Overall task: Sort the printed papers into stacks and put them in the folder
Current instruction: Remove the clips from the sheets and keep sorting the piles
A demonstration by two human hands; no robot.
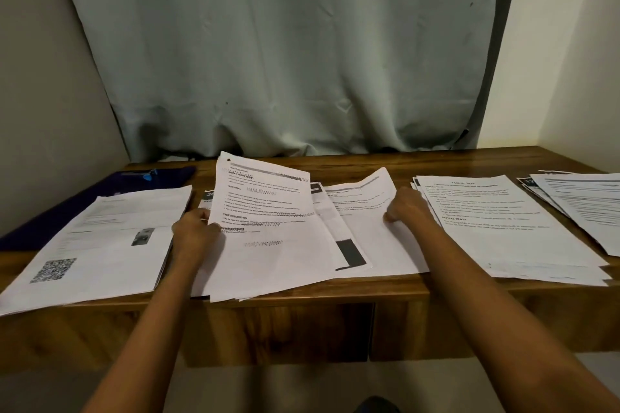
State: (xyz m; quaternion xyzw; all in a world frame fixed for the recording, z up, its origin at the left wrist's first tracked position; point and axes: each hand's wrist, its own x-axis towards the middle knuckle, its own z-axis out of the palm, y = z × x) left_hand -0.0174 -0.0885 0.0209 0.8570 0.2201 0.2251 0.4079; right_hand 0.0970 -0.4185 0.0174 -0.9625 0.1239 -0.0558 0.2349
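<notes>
1. The left hand (194,231) curls its fingers round the left edge of a white printed sheet headed in bold text (265,211), tilting it up off the pile beneath.
2. The right hand (406,208) has its fingers curled, pinching the right edge of a second white sheet (365,208) whose far corner is lifted.
3. Both sheets belong to the loose white middle pile (349,253) at the near edge of the brown wooden counter (369,161). Their long axes run from near edge to far edge.
4. A white stack with a QR code (100,245) lies just left of the left hand. A white stack of text pages (503,228) lies just right of the right hand.
5. The dark blue flat folder (100,183) sits towards the far left corner, partly under that left stack, so the left hand is nearer it.
</notes>
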